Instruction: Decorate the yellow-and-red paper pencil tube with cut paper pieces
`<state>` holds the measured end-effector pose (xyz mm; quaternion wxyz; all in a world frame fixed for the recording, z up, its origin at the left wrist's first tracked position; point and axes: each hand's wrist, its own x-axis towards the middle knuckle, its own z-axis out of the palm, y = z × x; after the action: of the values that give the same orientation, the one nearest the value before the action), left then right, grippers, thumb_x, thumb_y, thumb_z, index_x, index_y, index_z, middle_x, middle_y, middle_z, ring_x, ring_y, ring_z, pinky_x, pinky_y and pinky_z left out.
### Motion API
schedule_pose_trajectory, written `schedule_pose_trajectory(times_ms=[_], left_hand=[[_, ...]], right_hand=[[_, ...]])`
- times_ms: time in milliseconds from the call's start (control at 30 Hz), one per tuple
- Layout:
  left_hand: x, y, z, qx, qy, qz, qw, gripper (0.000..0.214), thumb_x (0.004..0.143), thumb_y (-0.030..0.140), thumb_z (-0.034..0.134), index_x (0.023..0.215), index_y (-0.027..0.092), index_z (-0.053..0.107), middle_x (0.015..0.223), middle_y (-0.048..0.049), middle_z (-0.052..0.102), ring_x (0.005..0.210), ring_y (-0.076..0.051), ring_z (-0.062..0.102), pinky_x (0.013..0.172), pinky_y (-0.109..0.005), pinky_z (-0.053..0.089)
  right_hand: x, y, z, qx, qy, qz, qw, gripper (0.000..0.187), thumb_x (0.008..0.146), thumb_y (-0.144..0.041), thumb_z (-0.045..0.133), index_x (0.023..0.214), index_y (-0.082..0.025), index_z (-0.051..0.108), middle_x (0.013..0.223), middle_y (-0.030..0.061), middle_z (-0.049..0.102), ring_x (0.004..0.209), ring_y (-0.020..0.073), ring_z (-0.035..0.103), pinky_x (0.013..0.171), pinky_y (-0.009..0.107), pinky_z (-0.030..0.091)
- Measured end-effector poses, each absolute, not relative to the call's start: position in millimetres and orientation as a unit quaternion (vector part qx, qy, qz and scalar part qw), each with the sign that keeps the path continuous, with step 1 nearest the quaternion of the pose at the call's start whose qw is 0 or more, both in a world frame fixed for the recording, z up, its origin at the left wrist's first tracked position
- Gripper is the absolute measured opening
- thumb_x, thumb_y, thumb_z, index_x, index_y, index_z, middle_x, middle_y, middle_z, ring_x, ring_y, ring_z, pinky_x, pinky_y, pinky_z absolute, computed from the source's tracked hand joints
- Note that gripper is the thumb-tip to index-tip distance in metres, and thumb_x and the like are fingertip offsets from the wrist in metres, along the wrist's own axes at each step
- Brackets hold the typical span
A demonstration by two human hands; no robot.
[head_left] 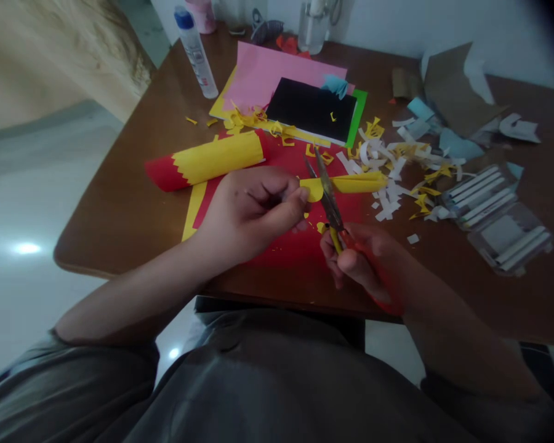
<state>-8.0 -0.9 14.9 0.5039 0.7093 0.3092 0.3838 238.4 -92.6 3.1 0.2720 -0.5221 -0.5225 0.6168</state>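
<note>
My left hand pinches the left end of a folded strip of yellow paper between thumb and fingers. A rounded edge shows on the strip close to my thumb. In my right hand is a pair of scissors with orange handles, its fingers wrapped round them. The blades are slightly apart and cross the strip just right of my left fingertips. Beneath both hands lies red paper. Behind my left hand rests a red roll wrapped in yellow paper with a zigzag edge.
White and yellow scraps are strewn at the right. An open case of markers lies beyond them. Pink paper and a black sheet are stacked at the back. A glue bottle stands back left; brown cardboard is back right.
</note>
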Motion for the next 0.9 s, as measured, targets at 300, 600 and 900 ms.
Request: schedule_pose_trajectory(times_ms=[300,600,900], left_hand=[[-24.0,13.1,23.4,0.741,0.274,0.327,0.519,0.037,0.106,0.043,0.09,0.078,0.022,0.079,0.072,-0.0051,0.077,0.062,-0.016,0.06,0.055,-0.032,0.041],[-20.2,18.0,13.9,0.723,0.278,0.367,0.515,0.043,0.114,0.052,0.079,0.083,0.022,0.076,0.078,-0.0051,0.078,0.068,-0.015,0.067,0.06,-0.032,0.049],[4.4,-0.1,1.6,0.594,0.295,0.399,0.634,0.048,0.101,0.064,0.093,0.092,0.018,0.081,0.076,-0.0041,0.08,0.065,-0.015,0.074,0.065,-0.027,0.062]], right_hand=[[241.1,-89.4,27.0,-0.532,-0.537,0.617,0.219,0.085,0.082,-0.109,0.075,0.086,-0.025,0.06,0.077,-0.0018,0.058,0.066,0.0177,0.054,0.063,0.035,0.042],[243.9,-87.9,16.3,-0.524,-0.53,0.623,0.238,0.079,0.086,-0.103,0.078,0.089,-0.026,0.063,0.073,-0.0012,0.059,0.063,0.0181,0.055,0.061,0.035,0.048],[238.6,-89.7,9.5,-0.514,-0.551,0.6,0.268,0.075,0.094,-0.1,0.073,0.093,-0.026,0.062,0.074,-0.0021,0.061,0.064,0.0175,0.06,0.063,0.034,0.054]])
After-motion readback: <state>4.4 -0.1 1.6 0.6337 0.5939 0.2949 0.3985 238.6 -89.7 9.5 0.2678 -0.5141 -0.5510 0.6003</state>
